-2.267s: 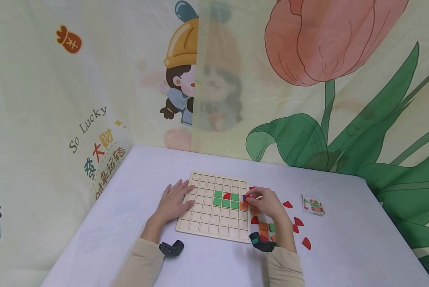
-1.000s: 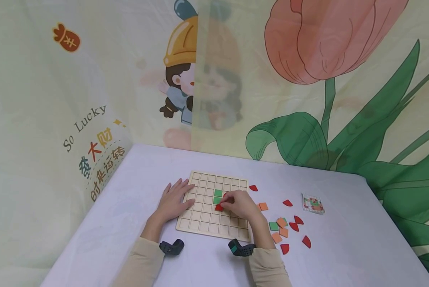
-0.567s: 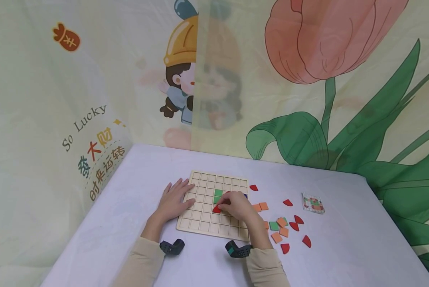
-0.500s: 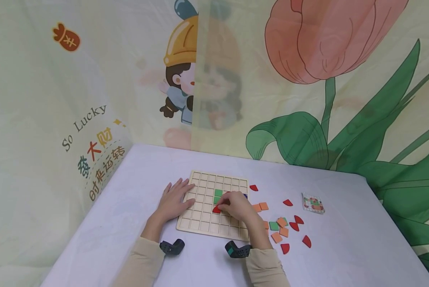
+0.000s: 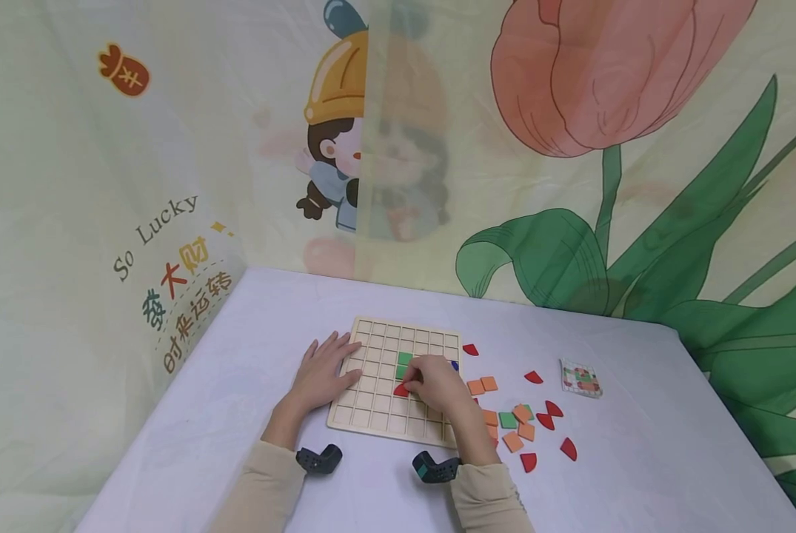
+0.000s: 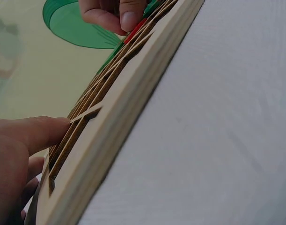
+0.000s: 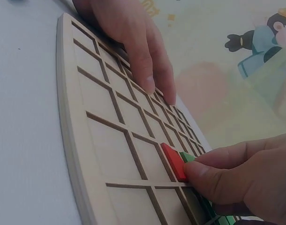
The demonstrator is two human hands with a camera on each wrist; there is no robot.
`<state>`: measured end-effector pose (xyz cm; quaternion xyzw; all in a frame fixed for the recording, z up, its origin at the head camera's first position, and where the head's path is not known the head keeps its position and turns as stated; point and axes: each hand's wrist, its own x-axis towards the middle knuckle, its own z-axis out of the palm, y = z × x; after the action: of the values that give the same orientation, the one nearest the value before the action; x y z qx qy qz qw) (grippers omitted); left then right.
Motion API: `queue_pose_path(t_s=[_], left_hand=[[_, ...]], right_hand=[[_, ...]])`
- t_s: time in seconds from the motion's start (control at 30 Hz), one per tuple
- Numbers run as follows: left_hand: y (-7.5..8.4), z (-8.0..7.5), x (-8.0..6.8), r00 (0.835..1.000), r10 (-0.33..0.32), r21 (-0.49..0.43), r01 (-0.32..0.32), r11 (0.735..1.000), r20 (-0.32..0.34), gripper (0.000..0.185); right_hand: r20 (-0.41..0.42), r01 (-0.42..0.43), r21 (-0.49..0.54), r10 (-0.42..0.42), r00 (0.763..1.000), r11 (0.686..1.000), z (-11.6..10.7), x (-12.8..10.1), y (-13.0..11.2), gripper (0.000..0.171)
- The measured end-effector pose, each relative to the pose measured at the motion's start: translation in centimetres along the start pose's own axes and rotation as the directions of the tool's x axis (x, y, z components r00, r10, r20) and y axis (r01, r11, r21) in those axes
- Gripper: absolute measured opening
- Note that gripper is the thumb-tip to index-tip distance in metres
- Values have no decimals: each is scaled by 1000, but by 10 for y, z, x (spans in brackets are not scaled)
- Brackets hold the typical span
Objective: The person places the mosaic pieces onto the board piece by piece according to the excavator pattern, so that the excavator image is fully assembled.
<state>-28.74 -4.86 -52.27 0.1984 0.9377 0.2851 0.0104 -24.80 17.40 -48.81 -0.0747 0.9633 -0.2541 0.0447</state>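
A wooden grid board [image 5: 371, 403] lies on the table. My left hand [image 5: 322, 376] rests on its left edge, fingers spread and straight. With thumb and fingertips, my right hand [image 5: 437, 381] pinches a red quarter-circle tile [image 5: 400, 389] at a cell near the middle of the board. In the right wrist view, that red tile [image 7: 173, 161] sits in or just over a cell, beside a green tile [image 7: 187, 157]. Green square tiles [image 5: 404, 359] lie in cells just above it. A blue piece [image 5: 455, 365] shows at the board's right edge. The right hand hides other cells.
Right of the board lie scattered orange square tiles [image 5: 489, 383], green squares [image 5: 507, 420] and red quarter circles [image 5: 569, 448]. A small stack of pattern cards [image 5: 580, 378] lies farther right. A printed curtain [image 5: 411, 185] hangs behind the table.
My right hand has moved from the board's right edge leftward to its middle, with the red tile, and has then shifted only slightly. My left hand has stayed in place.
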Motion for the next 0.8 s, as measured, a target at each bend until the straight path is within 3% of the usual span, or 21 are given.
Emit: queue_pose_path(t_s=[0.4, 0.53, 0.7, 0.8], left_hand=[[-4, 1, -1, 1000, 8, -1, -8, 1000, -2, 57], [-2, 1, -1, 1000, 6, -9, -6, 1000, 1, 57], [-1, 0, 0, 1000, 4, -10, -4, 1000, 4, 58], [-2, 1, 0, 1000, 7, -11, -7, 1000, -6, 57]], right_hand=[[-17, -9, 112, 11, 1000, 994, -11, -2, 21, 8], [-54, -138, 172, 149, 987, 975, -26, -6, 45, 4], [-57, -323, 220, 342, 938, 921, -48, -17, 82, 19], [-49, -372, 220, 391, 919, 902, -58, -28, 100, 24]])
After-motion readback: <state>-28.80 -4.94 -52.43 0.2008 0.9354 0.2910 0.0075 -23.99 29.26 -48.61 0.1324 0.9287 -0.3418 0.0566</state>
